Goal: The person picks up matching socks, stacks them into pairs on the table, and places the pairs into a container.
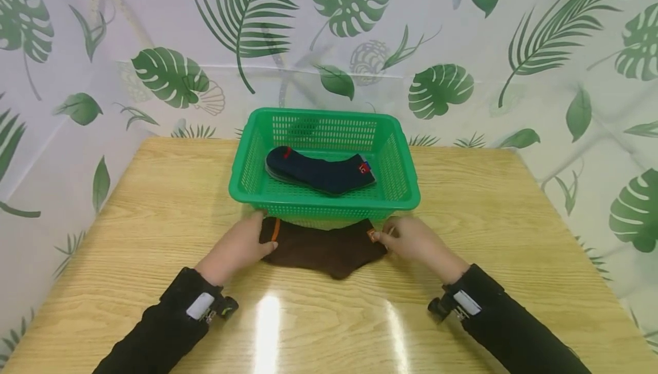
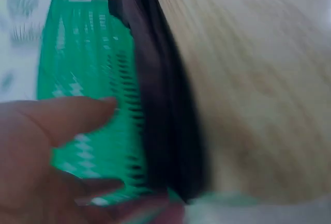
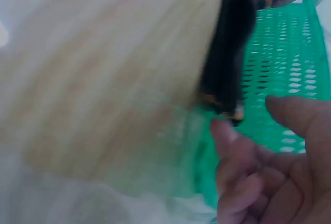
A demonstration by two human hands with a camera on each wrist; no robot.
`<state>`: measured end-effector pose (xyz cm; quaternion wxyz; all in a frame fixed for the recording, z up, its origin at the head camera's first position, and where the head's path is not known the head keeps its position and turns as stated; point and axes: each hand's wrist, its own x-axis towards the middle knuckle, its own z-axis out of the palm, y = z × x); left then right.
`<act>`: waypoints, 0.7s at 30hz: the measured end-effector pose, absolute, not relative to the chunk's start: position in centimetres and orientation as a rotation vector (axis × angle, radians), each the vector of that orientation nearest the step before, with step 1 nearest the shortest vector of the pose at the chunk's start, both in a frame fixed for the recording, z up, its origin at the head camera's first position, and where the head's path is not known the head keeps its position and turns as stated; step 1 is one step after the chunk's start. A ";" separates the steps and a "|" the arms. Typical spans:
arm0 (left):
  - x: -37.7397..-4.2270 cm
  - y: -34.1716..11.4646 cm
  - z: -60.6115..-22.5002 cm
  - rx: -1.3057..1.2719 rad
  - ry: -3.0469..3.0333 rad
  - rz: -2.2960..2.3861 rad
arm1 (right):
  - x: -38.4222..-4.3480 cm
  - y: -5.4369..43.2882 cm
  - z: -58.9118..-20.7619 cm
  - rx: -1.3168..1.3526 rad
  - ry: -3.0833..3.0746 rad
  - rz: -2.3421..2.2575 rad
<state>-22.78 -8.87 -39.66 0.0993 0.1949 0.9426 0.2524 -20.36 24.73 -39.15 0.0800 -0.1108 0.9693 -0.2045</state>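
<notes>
A pair of dark brown socks [image 1: 319, 248] lies across the table in front of a green basket, with an orange stripe at the left end and an orange label at the right. My left hand [image 1: 244, 242] is at the striped end, its thumb overlapping the fabric in the head view. In the left wrist view, the thumb [image 2: 88, 113] stands apart from the fingers. At the labelled cuff is my right hand [image 1: 413, 240], thumb by the label. The right wrist view shows a fingertip [image 3: 222, 131] right at the cuff and a gap to the thumb.
The green plastic basket [image 1: 324, 200] stands close behind the brown socks. Inside it lies a pair of navy socks [image 1: 324, 174] with a red label. A leaf-patterned sheet [image 1: 288, 37] covers the wall behind the wooden table [image 1: 329, 328].
</notes>
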 end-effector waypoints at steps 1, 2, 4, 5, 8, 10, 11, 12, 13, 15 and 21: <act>-22.2 -8.6 -39.3 0.604 2.852 0.637 | -20.3 24.4 -38.8 -0.361 2.933 -0.565; -21.7 -8.3 -39.1 0.637 2.902 0.529 | -20.2 24.0 -38.6 -0.413 2.956 -0.531; -20.7 -7.5 -38.6 0.735 2.939 0.348 | -19.9 23.0 -38.3 -0.525 2.972 -0.461; -20.5 -7.1 -38.6 0.788 2.916 0.288 | -19.8 22.5 -38.2 -0.586 2.962 -0.430; -20.2 -5.7 -38.7 0.920 2.759 0.213 | -19.5 20.7 -38.4 -0.716 2.878 -0.356; -20.3 -5.0 -39.0 0.958 2.658 0.175 | -19.5 19.8 -38.8 -0.727 2.809 -0.317; -20.4 -4.8 -39.2 0.963 2.625 0.152 | -19.5 19.4 -39.0 -0.732 2.777 -0.306; -20.4 -4.6 -39.4 0.962 2.598 0.138 | -19.5 19.1 -39.2 -0.730 2.749 -0.294; -20.5 -4.5 -39.5 0.953 2.573 0.127 | -19.5 18.9 -39.4 -0.732 2.724 -0.277; -20.7 -4.5 -39.9 0.929 2.528 0.099 | -19.6 18.7 -39.9 -0.734 2.677 -0.249; -21.2 -5.2 -40.4 0.904 2.427 0.063 | -19.2 19.3 -40.6 -0.704 2.542 -0.122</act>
